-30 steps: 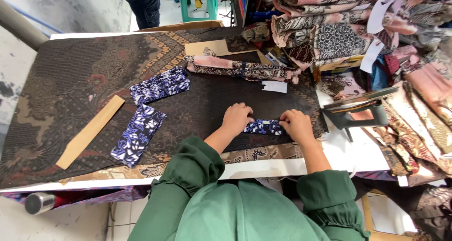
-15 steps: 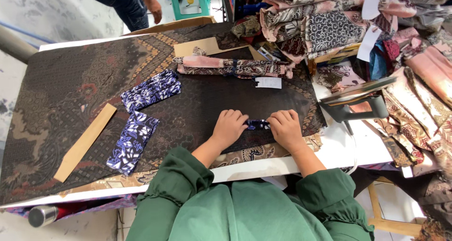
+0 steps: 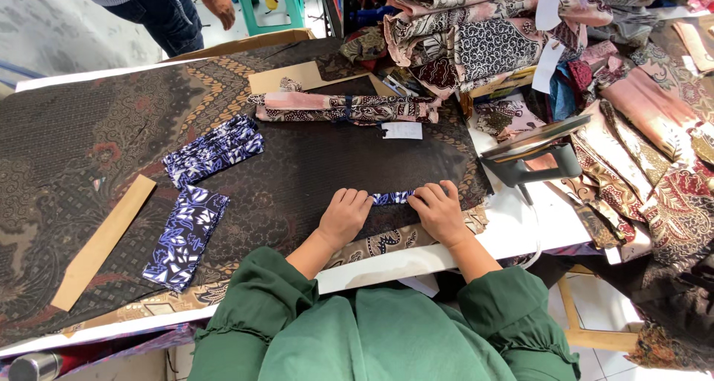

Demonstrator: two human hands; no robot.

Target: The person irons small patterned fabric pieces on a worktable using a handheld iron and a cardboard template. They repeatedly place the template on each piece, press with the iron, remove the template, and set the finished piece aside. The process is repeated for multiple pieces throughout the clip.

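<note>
My left hand [image 3: 343, 216] and my right hand [image 3: 439, 211] press down on the two ends of a small folded strip of blue-and-white patterned cloth [image 3: 392, 198], which lies on the dark patterned table cover [image 3: 312, 158]. Only the strip's middle shows between my fingers. Both hands have their fingers curled onto the cloth. Green sleeves [image 3: 282, 292] cover my arms.
Two more blue-and-white folded pieces [image 3: 213, 149] [image 3: 184, 236] lie at the left beside a long cardboard strip [image 3: 102, 241]. A rolled pink-brown cloth [image 3: 342, 108] with a white tag [image 3: 401, 130] lies behind. An iron [image 3: 532, 160] stands at the right, near piles of fabric [image 3: 483, 39]. Another person [image 3: 160, 1] stands beyond the table.
My hands have drawn closer together on the blue strip, which shows shorter between them. The view has shifted, and the other person at the far side has come more into view.
</note>
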